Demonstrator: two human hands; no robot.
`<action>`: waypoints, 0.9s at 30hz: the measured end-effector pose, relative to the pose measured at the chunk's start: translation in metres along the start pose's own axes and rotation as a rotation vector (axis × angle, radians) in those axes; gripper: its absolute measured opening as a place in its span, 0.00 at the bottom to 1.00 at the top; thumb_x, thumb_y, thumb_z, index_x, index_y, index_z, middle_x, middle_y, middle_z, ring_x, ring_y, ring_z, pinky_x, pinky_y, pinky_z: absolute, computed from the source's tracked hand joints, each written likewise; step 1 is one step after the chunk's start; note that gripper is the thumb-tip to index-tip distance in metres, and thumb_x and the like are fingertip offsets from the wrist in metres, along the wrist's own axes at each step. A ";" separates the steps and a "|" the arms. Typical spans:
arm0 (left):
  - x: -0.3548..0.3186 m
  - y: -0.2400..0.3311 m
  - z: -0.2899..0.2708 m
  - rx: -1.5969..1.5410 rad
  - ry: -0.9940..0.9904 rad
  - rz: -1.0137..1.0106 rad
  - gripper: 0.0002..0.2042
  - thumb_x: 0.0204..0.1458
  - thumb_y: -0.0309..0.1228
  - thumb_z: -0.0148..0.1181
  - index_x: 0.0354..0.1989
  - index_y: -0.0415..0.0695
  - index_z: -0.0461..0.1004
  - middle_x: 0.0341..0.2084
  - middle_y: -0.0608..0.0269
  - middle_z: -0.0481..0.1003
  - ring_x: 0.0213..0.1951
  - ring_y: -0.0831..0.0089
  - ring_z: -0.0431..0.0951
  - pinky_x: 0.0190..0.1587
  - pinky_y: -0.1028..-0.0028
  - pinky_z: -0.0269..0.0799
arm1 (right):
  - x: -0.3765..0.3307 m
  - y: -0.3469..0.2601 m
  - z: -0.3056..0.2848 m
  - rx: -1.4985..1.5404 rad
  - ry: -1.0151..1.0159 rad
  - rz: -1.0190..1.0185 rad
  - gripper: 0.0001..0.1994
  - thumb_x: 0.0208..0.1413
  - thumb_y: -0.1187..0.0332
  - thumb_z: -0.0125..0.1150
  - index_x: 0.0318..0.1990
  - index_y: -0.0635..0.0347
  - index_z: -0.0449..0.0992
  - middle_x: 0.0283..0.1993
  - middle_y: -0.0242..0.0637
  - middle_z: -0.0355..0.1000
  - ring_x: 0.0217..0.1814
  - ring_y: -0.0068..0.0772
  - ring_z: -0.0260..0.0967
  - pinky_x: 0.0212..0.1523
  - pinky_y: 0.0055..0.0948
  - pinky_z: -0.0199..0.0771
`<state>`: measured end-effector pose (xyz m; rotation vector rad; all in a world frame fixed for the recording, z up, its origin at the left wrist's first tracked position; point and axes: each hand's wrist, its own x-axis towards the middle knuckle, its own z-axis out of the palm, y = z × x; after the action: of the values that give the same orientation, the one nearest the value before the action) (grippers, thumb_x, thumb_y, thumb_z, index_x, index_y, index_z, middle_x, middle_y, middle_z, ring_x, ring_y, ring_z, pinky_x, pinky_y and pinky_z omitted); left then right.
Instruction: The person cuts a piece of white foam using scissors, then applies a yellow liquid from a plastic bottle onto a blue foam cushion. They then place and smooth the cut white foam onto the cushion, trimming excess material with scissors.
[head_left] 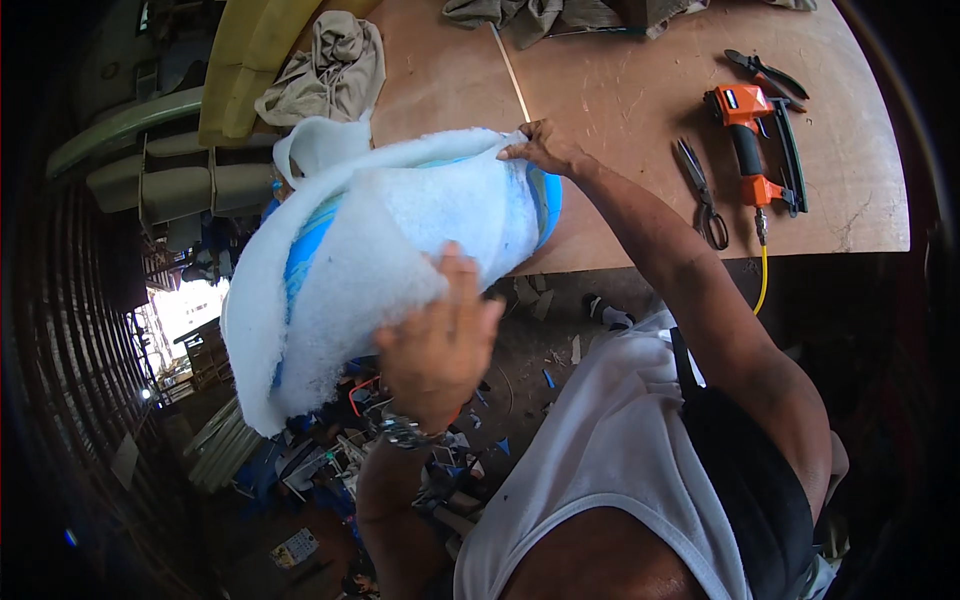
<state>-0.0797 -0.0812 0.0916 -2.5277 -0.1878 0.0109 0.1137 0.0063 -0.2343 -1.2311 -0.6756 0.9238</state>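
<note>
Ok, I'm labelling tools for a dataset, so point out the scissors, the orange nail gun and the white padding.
scissors (702, 190), head view, on the pivot where the blades cross.
orange nail gun (745, 145), head view, on its dark handle.
white padding (400, 230), head view, on the fluffy middle between both hands.

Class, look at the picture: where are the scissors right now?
In the head view, the scissors lie on the wooden table, right of the right hand and just left of the orange nail gun.
</note>
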 end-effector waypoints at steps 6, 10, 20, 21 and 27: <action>0.008 -0.010 0.038 -0.065 -0.250 -0.273 0.37 0.49 0.45 0.68 0.64 0.37 0.63 0.69 0.53 0.59 0.70 0.48 0.56 0.67 0.48 0.54 | -0.009 0.012 -0.027 -0.008 0.339 0.296 0.14 0.55 0.60 0.70 0.39 0.63 0.80 0.29 0.39 0.76 0.32 0.30 0.72 0.39 0.31 0.73; 0.016 -0.012 0.046 -0.060 -0.188 -0.319 0.35 0.50 0.44 0.66 0.63 0.37 0.65 0.68 0.49 0.59 0.69 0.45 0.56 0.66 0.47 0.55 | -0.082 -0.031 -0.011 -0.090 0.588 -0.210 0.19 0.61 0.62 0.61 0.55 0.65 0.72 0.43 0.44 0.76 0.42 0.34 0.72 0.44 0.35 0.73; 0.012 -0.026 0.015 -0.569 0.008 -0.338 0.24 0.56 0.39 0.60 0.57 0.35 0.71 0.55 0.44 0.73 0.59 0.44 0.70 0.60 0.50 0.62 | -0.088 -0.069 0.094 -0.365 0.158 -0.548 0.32 0.65 0.55 0.49 0.71 0.63 0.55 0.74 0.55 0.49 0.77 0.59 0.44 0.74 0.49 0.44; 0.000 -0.025 0.009 -0.486 -0.047 -0.311 0.23 0.57 0.39 0.60 0.56 0.36 0.72 0.53 0.45 0.74 0.57 0.45 0.72 0.58 0.49 0.63 | -0.087 -0.073 0.089 -0.362 0.148 -0.560 0.31 0.64 0.55 0.50 0.70 0.64 0.56 0.73 0.55 0.50 0.76 0.59 0.45 0.73 0.50 0.45; -0.051 -0.039 -0.013 -0.020 0.038 -0.315 0.23 0.58 0.41 0.59 0.57 0.38 0.72 0.55 0.48 0.73 0.56 0.52 0.73 0.55 0.53 0.65 | -0.115 -0.141 0.075 -0.468 0.226 -0.829 0.25 0.54 0.65 0.64 0.58 0.67 0.69 0.62 0.55 0.65 0.65 0.56 0.61 0.64 0.51 0.58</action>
<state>-0.1350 -0.0640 0.1224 -2.4884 -0.5699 -0.1640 0.0258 -0.0675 -0.0744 -1.2590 -1.1339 -0.0697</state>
